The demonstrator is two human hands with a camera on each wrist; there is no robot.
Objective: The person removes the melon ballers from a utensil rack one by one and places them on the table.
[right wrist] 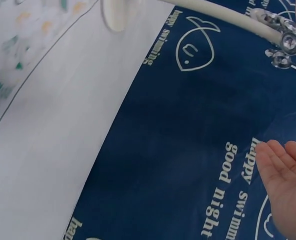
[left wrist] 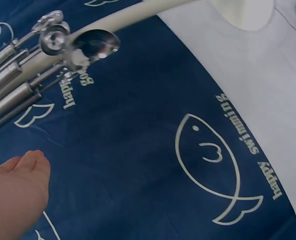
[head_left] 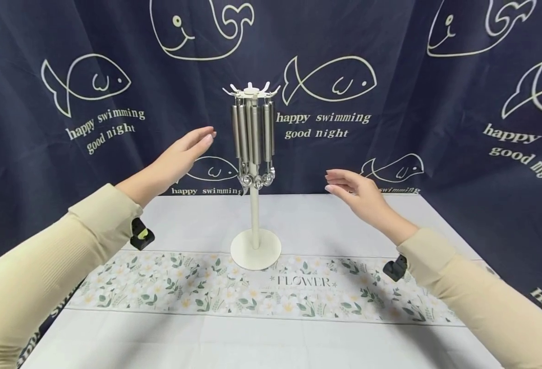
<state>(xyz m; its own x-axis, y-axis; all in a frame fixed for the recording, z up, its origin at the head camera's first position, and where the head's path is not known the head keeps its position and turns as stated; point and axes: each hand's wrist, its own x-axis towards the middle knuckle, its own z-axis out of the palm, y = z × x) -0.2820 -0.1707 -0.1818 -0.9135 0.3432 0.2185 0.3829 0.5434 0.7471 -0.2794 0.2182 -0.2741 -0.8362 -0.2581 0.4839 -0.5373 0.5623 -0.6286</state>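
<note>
A white stand (head_left: pixel 254 215) with a round base rises from the table, and several metal-handled utensils (head_left: pixel 252 133) hang from the hooks at its top. Their lower ends are small and shiny; one in the left wrist view looks like a spoon bowl (left wrist: pixel 100 44). My left hand (head_left: pixel 181 154) is raised left of the hanging utensils, apart from them, its fingers fairly straight and holding nothing. On the other side, my right hand (head_left: pixel 356 192) hovers farther from the stand and lower. Its fingers (right wrist: pixel 280 157) are extended, with nothing in the palm.
A white table (head_left: pixel 183 333) carries a flowered runner (head_left: pixel 160 287) printed with the word FLOWER; the stand's base reaches its back edge. Behind hangs a dark blue curtain (head_left: pixel 298 31) with white fish drawings. Each wrist bears a black camera mount (head_left: pixel 141 234).
</note>
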